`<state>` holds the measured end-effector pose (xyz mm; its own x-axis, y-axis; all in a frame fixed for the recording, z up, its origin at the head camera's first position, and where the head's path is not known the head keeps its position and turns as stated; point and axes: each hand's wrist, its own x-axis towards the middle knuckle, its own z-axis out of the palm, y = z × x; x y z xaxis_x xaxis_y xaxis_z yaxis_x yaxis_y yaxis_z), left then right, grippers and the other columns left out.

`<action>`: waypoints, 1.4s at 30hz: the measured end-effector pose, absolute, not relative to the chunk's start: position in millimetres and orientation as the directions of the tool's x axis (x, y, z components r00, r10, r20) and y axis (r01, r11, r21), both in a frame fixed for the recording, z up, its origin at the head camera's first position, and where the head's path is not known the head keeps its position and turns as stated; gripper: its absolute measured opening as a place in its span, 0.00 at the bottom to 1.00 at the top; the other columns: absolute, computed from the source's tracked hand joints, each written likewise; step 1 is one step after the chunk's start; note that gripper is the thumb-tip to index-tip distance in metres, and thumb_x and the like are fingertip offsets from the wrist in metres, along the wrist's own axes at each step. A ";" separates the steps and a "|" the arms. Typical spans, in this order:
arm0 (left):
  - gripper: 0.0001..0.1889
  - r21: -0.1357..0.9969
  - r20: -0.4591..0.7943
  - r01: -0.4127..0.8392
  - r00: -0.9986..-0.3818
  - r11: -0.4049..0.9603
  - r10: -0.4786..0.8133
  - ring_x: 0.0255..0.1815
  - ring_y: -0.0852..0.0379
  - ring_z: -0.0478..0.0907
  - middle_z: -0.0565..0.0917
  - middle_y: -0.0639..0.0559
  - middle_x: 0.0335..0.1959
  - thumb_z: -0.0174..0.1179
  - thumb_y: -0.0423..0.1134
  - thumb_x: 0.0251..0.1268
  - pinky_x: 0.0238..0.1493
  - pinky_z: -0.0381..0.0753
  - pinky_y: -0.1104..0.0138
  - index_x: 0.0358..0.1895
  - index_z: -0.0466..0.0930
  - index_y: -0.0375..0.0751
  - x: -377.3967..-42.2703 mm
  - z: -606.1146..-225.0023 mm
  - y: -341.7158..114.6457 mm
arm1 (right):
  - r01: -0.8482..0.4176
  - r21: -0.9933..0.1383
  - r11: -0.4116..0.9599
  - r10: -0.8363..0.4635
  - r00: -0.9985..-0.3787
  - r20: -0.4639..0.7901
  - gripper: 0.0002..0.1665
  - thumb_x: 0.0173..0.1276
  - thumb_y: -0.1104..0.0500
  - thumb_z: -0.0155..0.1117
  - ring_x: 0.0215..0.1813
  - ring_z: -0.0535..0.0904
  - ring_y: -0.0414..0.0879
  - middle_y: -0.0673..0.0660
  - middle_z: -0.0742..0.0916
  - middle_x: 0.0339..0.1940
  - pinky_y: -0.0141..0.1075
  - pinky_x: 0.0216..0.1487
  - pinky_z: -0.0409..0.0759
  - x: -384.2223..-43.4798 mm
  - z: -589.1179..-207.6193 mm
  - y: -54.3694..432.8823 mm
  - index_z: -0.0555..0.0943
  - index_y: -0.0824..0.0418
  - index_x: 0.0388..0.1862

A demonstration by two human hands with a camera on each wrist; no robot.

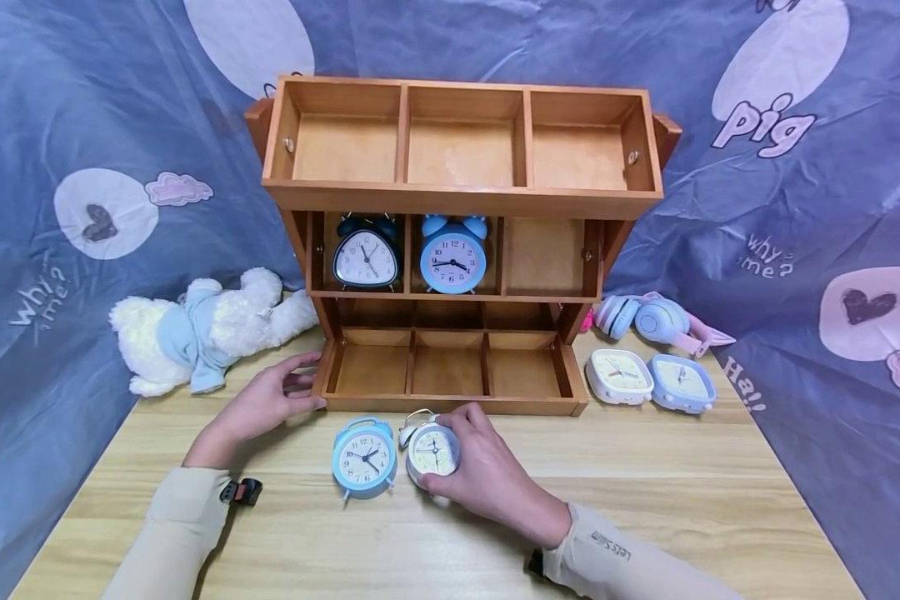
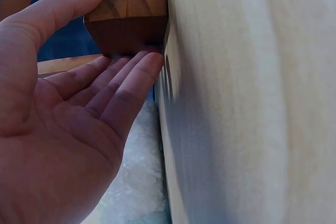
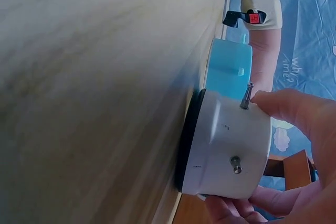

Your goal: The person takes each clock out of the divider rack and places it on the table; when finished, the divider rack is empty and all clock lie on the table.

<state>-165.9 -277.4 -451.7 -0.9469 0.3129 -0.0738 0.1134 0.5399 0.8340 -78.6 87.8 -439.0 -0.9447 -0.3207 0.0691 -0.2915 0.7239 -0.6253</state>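
My right hand (image 1: pixel 487 462) grips a white twin-bell alarm clock (image 1: pixel 431 451) by its sides, thumb at the lower edge and fingers at the top. In the right wrist view the clock's white back and side (image 3: pixel 231 145) are turned to the camera, with small metal feet; its dark-rimmed face lies away from the camera. A light-blue alarm clock (image 1: pixel 364 458) lies face up just left of it. My left hand (image 1: pixel 270 393) touches the lower left corner of a tiered wooden rack (image 1: pixel 450 406). In the left wrist view its fingers are extended against the wood (image 2: pixel 131 22).
The rack's middle tier holds a dark triangular clock (image 1: pixel 367 258) and a blue twin-bell clock (image 1: pixel 453 262). To the right stand a white square clock (image 1: pixel 619 376), a blue square clock (image 1: pixel 682 383) and headphones (image 1: pixel 656 319). A plush toy (image 1: pixel 206 329) lies at the left.
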 end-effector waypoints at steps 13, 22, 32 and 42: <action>0.44 0.824 -0.056 0.137 -0.946 0.549 0.319 0.73 0.29 0.84 0.82 0.25 0.74 0.75 0.37 0.76 0.63 0.85 0.73 0.87 0.62 0.28 -165.0 -449.6 -276.7 | -0.312 -0.616 0.723 -0.343 -0.936 0.072 0.49 0.52 0.47 0.93 0.59 0.82 0.45 0.53 0.81 0.61 0.46 0.66 0.88 -78.7 -437.9 90.1 0.84 0.65 0.69; 0.44 0.821 -0.058 0.136 -0.946 0.554 0.318 0.72 0.30 0.85 0.83 0.26 0.73 0.75 0.37 0.75 0.66 0.87 0.67 0.86 0.62 0.29 -165.4 -452.1 -277.4 | -0.335 -0.606 0.721 -0.342 -0.933 0.109 0.50 0.53 0.45 0.94 0.59 0.84 0.47 0.53 0.82 0.62 0.49 0.65 0.90 -81.1 -428.4 93.3 0.83 0.63 0.72; 0.44 0.824 -0.046 0.150 -0.944 0.547 0.327 0.71 0.31 0.85 0.84 0.25 0.71 0.75 0.37 0.75 0.66 0.88 0.64 0.86 0.62 0.28 -165.8 -451.6 -277.4 | -0.332 -0.633 0.700 -0.322 -0.937 0.135 0.50 0.58 0.46 0.92 0.65 0.86 0.55 0.54 0.83 0.66 0.53 0.68 0.89 -86.3 -400.6 95.8 0.81 0.59 0.76; 0.43 0.829 -0.047 0.145 -0.945 0.540 0.325 0.72 0.29 0.85 0.83 0.24 0.72 0.75 0.37 0.75 0.66 0.88 0.65 0.86 0.63 0.28 -165.7 -451.6 -277.5 | -0.335 -0.670 0.663 -0.283 -0.940 0.190 0.51 0.61 0.46 0.91 0.68 0.85 0.53 0.54 0.82 0.70 0.54 0.69 0.89 -98.7 -370.4 95.6 0.78 0.58 0.79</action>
